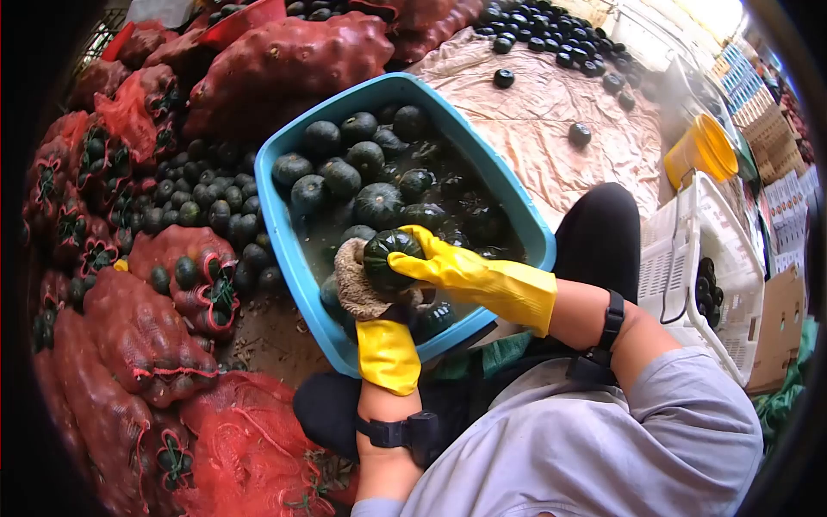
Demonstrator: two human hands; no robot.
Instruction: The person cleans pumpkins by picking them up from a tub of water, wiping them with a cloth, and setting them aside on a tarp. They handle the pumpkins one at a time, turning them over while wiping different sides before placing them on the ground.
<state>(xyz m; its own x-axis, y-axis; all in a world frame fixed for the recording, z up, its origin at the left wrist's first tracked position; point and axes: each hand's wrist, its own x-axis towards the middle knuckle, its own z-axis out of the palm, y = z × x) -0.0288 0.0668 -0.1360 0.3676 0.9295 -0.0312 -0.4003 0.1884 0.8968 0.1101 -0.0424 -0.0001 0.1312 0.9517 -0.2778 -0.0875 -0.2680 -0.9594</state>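
Observation:
A dark green, ribbed squash (388, 260) is held over the near part of a blue tub (277, 226). My right hand (452, 264), in a yellow rubber glove, grips the squash from the right with thumb and fingers curved on it. My left hand (388, 355), also gloved in yellow, is below it with a rough brown cloth (353, 283) pressed to the squash's left side; the cloth hides those fingers. Murky water and several wet squashes (377, 205) fill the tub around both hands.
Red mesh sacks (129, 332) and loose squashes (202, 194) lie left of the tub. Beyond it, dark squashes (580, 133) sit on a pale sheet (551, 108). A yellow bucket (702, 151) and white crate (728, 233) stand at the right.

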